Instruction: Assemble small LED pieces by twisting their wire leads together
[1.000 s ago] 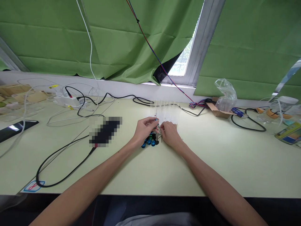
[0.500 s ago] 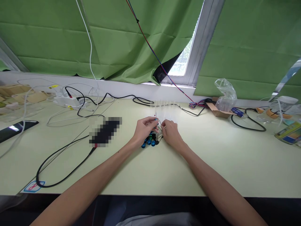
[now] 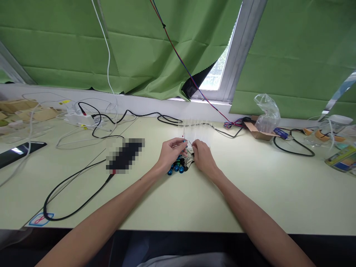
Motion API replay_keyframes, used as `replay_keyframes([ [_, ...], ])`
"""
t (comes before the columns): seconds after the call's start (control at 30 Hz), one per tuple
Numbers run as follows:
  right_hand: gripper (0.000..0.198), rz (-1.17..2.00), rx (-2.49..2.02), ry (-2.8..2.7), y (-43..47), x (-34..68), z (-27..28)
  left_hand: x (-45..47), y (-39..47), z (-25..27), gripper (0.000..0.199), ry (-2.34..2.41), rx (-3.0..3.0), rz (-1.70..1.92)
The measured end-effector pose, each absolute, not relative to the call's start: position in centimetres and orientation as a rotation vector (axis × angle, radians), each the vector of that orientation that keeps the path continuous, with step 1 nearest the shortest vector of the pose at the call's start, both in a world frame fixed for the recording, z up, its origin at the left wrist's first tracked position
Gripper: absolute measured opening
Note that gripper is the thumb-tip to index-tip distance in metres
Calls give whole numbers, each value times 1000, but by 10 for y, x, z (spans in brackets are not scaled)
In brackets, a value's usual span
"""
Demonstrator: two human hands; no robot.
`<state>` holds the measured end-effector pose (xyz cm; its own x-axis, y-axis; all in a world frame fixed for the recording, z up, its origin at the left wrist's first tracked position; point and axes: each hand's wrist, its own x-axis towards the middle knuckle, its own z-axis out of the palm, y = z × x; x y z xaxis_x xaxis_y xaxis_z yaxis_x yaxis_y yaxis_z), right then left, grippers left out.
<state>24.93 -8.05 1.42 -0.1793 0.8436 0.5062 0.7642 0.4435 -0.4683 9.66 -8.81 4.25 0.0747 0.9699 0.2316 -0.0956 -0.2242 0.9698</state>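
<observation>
Near the middle of the table, my left hand (image 3: 171, 154) is closed in a pinch, with a small blue-tipped piece (image 3: 184, 141) between thumb and forefinger. A little to its right, my right hand (image 3: 204, 155) is pinched too, and a thin dark wire-like piece sticks out from its fingertips. Below and between both hands lies a pile of shiny blue ball-headed pins (image 3: 176, 168), with green and black ones among them and thin stems pointing right. Just beyond my fingers stands a row of clear plastic tubes or a clear holder (image 3: 196, 128); a thin red-ended piece (image 3: 183, 136) shows at its left.
To the left are a pixelated dark device (image 3: 125, 155) with a black cable, a phone (image 3: 22, 152) and a white power strip (image 3: 80, 118). An open cardboard box (image 3: 260, 134) with a plastic bag stands at the back right. Cables run along the wall.
My right hand has shifted slightly up and right, away from the pile, showing more of the thin stems. My left hand has stayed nearly still.
</observation>
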Motion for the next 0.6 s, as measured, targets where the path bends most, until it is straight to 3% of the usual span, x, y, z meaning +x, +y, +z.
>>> replay_keyframes([
  [0.6,29,224,-1277,-1928,-82,250,18,99,-93,47,30,988,1347,1347],
])
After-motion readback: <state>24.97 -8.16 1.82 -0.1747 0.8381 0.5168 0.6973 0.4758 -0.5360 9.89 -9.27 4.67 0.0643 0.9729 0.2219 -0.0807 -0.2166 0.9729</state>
